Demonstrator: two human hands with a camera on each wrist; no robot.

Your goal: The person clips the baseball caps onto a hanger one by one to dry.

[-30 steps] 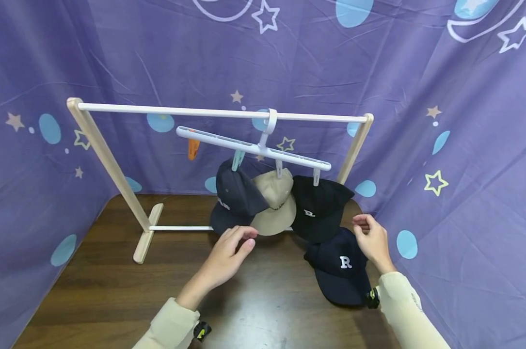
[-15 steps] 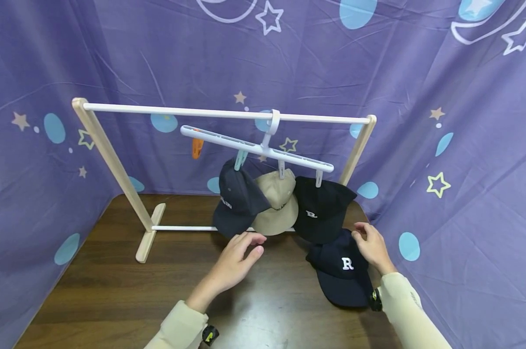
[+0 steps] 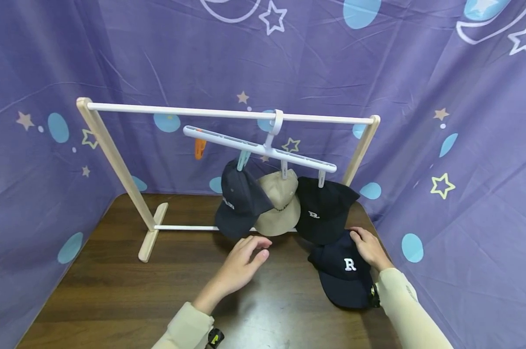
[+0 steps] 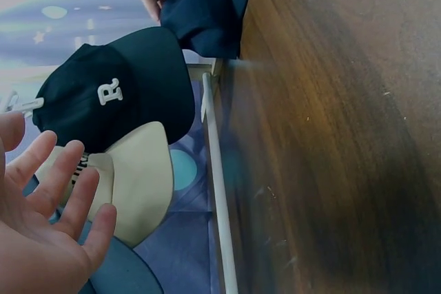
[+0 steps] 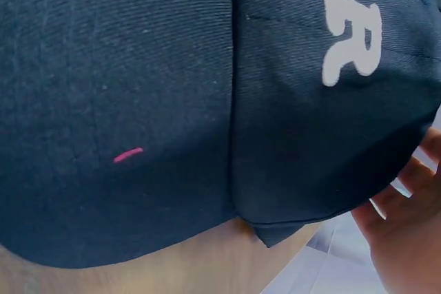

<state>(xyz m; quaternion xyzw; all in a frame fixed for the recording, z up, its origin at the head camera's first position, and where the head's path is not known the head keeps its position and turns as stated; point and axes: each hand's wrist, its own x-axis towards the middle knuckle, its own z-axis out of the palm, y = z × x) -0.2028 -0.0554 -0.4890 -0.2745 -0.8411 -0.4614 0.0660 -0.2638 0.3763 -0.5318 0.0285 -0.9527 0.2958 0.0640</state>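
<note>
A navy cap (image 3: 343, 271) with a white R lies on the table, its brim toward me. My right hand (image 3: 369, 247) rests at the right rear side of this cap's crown. In the right wrist view its fingers (image 5: 413, 177) touch the crown's lower edge, fairly straight; their tips are partly hidden. My left hand (image 3: 241, 264) hovers over the table with relaxed fingers, holding nothing. Behind it hang a dark grey-blue cap (image 3: 236, 203), a beige cap (image 3: 277, 194) and a black cap (image 3: 321, 208), clipped to a pale hanger (image 3: 228, 140).
The hanger hooks on the white bar (image 3: 180, 112) of a wooden rack (image 3: 119, 169) and tilts down to the right. An orange clip (image 3: 199, 148) at its left end holds nothing. Purple curtains (image 3: 201, 53) stand behind and beside the wooden table (image 3: 105, 295).
My right hand has come down from beside the navy cap onto its crown. My left hand has shifted slightly right and down, still holding nothing. The hanging caps keep their places.
</note>
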